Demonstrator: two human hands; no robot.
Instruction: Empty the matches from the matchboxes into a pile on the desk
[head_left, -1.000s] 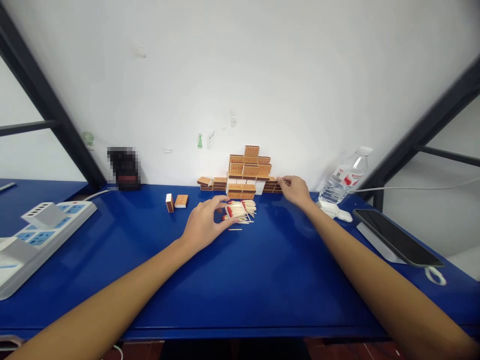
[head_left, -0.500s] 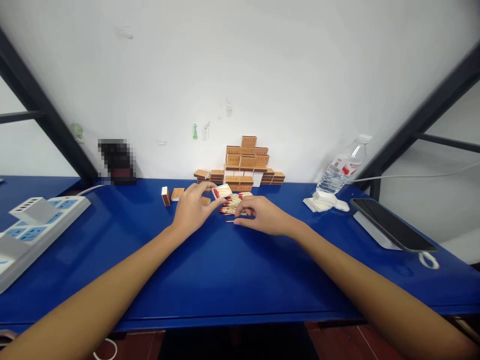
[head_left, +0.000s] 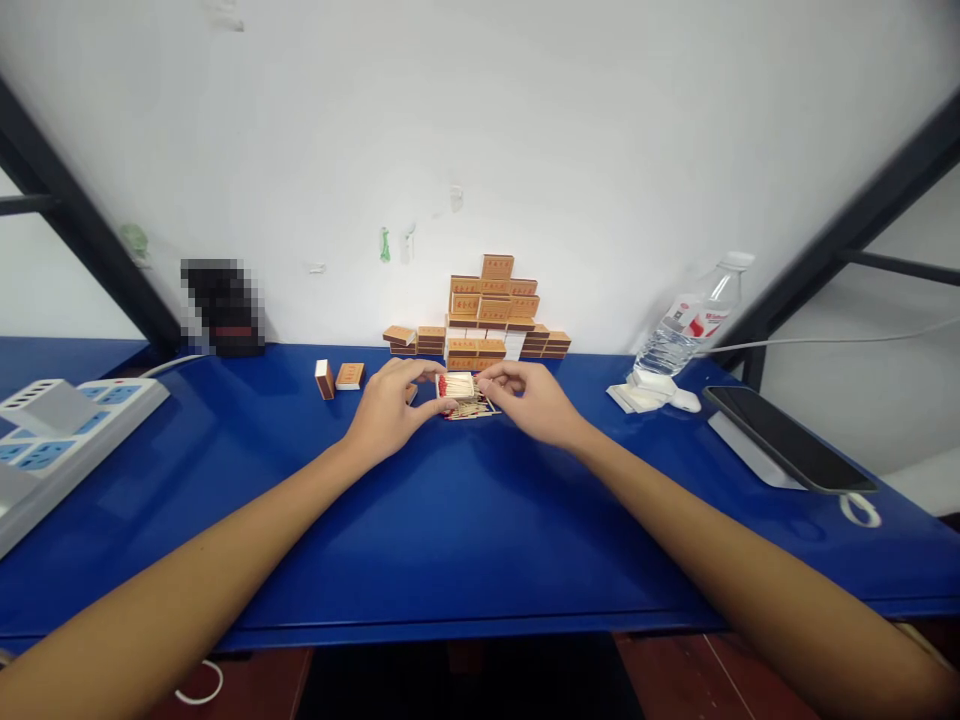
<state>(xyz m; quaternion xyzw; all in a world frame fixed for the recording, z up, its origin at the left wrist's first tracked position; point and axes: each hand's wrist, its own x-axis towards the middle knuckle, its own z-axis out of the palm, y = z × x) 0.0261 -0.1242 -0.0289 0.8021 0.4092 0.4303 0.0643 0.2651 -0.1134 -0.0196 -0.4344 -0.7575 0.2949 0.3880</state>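
Note:
My left hand (head_left: 390, 405) grips an open matchbox tray (head_left: 457, 386) full of red-tipped matches by its left side, fingers curled round it. My right hand (head_left: 529, 398) pinches at the tray's right edge, over a small heap of loose matches (head_left: 472, 408) on the blue table (head_left: 465, 520). Behind them a stack of orange matchboxes (head_left: 489, 315) is piled against the white wall. Two single matchboxes (head_left: 337, 377) lie to the left of my left hand.
A white power strip (head_left: 52, 425) lies at the far left. A water bottle (head_left: 690, 325), white wads (head_left: 651, 392) and a dark phone on a stand (head_left: 787, 450) are on the right. Black frame bars rise at both sides.
My right hand came back from the matchbox stack to the loose matches and then to the tray. My left hand lifted the tray and drew it slightly toward the wall.

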